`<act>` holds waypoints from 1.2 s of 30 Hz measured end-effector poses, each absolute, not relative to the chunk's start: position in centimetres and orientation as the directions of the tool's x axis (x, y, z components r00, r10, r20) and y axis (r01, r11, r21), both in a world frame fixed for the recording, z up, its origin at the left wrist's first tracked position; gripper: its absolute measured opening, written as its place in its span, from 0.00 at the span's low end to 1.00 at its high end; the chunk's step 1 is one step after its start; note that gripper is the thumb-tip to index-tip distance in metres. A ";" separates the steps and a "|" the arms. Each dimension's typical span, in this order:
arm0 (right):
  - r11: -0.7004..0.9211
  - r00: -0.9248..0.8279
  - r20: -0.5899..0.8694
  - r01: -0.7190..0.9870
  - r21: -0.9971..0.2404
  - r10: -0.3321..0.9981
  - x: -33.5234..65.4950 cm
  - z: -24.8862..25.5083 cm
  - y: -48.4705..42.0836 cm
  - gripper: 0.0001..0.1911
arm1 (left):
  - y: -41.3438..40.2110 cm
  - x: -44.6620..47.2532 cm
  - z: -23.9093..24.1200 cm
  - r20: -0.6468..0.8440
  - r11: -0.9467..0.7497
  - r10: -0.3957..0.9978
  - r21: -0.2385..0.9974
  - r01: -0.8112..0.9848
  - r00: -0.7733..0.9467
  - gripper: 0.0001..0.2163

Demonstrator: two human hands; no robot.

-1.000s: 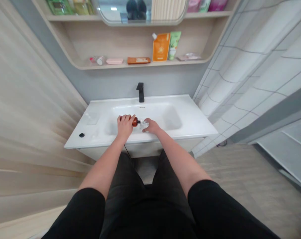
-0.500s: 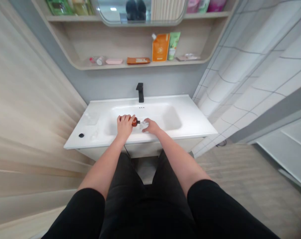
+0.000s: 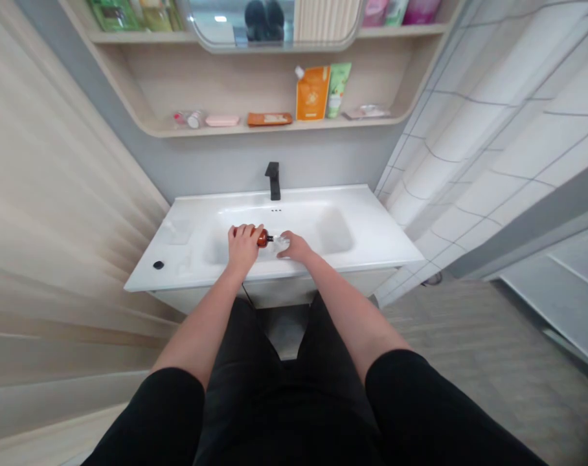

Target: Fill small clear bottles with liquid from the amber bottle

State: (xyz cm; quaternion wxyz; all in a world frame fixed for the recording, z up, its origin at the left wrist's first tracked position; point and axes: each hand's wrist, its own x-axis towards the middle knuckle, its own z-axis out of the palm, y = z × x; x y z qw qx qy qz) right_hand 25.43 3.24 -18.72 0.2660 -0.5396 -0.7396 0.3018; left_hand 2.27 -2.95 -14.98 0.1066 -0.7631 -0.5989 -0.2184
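My left hand (image 3: 242, 246) is wrapped over a small brown bottle (image 3: 262, 238) that lies sideways above the basin of the white sink (image 3: 362, 239). Its dark neck points right toward a small clear container (image 3: 282, 243). My right hand (image 3: 296, 246) is closed around that clear container, just right of the bottle's tip. Both hands hover over the basin, in front of the black faucet (image 3: 273, 179).
A small black round object (image 3: 158, 265) and a clear dish (image 3: 178, 230) sit on the sink's left ledge. The shelf (image 3: 274, 126) above holds an orange pouch (image 3: 313, 92), a green tube (image 3: 339, 88) and flat packets. A tiled wall rises at the right.
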 end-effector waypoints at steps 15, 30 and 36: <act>0.247 -0.279 0.075 0.655 -0.715 0.957 25.3 -18.4 3.1 0.38 | -2.8 2.1 -15.3 0.486 -0.271 0.848 0.054 0.961 0.212 0.28; 0.235 -0.276 0.061 0.659 -0.715 0.959 25.3 -18.3 3.0 0.39 | -3.2 2.5 -14.5 0.444 -0.258 0.878 0.127 0.958 0.178 0.30; 0.236 -0.274 0.064 0.656 -0.717 0.959 25.3 -18.4 3.1 0.39 | -3.3 2.6 -14.4 0.439 -0.252 0.881 0.126 0.959 0.174 0.30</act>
